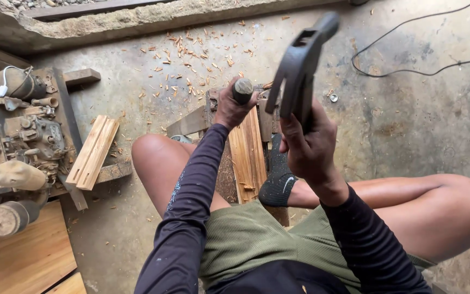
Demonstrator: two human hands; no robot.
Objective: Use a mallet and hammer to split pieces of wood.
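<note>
Mid-swing: the right hand point(308, 144) gripped a raised claw hammer point(300, 65), the left hand point(229, 109) clenched a chisel point(242, 90) upright on the wooden board point(247, 155) — a squarely aimed blow seemingly due next.

Hammer up, chisel down on the plank

My right hand point(305, 142) has the dark grey claw hammer point(300, 68) raised, head tilted up and away. My left hand point(230, 109) wraps the chisel's rounded wooden handle point(242, 90), standing upright over the reddish wooden plank point(248, 155), which lies lengthwise between my knees, my socked foot just beside it.
</note>
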